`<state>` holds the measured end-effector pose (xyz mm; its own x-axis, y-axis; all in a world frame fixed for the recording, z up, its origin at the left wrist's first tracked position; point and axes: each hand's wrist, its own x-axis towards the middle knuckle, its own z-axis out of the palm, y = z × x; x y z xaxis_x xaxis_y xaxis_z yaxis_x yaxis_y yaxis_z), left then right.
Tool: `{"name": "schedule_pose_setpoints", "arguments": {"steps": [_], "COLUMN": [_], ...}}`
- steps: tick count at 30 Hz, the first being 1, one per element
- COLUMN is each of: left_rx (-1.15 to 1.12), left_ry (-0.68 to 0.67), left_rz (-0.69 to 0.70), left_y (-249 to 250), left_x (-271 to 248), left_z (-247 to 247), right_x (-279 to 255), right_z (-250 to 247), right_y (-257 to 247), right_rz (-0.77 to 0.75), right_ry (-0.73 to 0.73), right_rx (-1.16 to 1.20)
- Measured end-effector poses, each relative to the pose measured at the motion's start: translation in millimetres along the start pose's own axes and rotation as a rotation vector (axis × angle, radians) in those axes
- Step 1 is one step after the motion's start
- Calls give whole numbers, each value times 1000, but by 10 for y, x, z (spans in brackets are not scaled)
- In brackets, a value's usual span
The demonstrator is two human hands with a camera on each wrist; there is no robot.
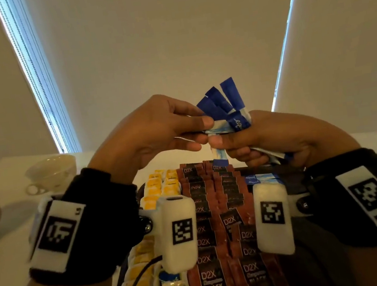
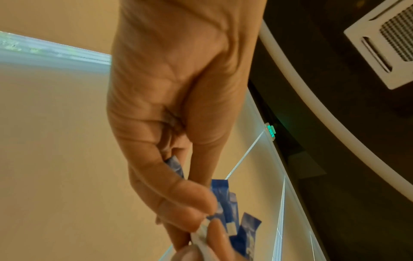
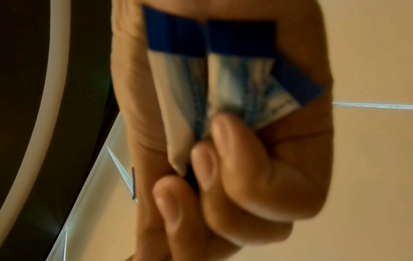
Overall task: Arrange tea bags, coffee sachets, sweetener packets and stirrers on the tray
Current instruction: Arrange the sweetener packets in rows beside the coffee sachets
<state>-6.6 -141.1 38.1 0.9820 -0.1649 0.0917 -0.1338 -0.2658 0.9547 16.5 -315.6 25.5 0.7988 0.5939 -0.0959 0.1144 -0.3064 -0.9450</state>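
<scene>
Black "D2X" coffee sachets (image 1: pixel 220 229) fill the tray below; above them, right hand (image 1: pixel 276 141) grips blue sweetener packets (image 1: pixel 226 106) while left hand (image 1: pixel 155 132) pinches one.

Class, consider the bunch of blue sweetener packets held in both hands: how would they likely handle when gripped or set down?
The sweetener packets fan out unevenly above the right hand, so they probably slide against each other. They look thin and papery, likely light and bendable. The left hand pinches one, suggesting single packets pull free easily.

Black wristbands (image 1: pixel 101 216), white marker-tagged camera pods (image 1: pixel 179 233), seemingly a cable (image 1: pixel 139 283)
</scene>
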Motion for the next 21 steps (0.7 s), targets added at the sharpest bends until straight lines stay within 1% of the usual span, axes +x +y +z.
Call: {"name": "schedule_pose_setpoints", "arguments": {"steps": [7,12,14,18,21], "left_rx": [10,-52,-32,28,69], "left_ry": [31,100,110,52,46], "left_rz": [-11,7,-2,-11,11], "left_y": [-5,-18,-29,-25,-30], "left_x": [11,39,43,33,46], "left_z": [2,-13,-44,-92,-75], "right_x": [-29,-87,-101,-100,-66], "right_z": [-65,-135,-170,-218,-199], "right_y": [-8,28,29,21,27], "right_rz": [10,49,50,10,-25], "right_ry": [36,49,94,220,270], "right_rx": [-19,-47,-9,136,195]}}
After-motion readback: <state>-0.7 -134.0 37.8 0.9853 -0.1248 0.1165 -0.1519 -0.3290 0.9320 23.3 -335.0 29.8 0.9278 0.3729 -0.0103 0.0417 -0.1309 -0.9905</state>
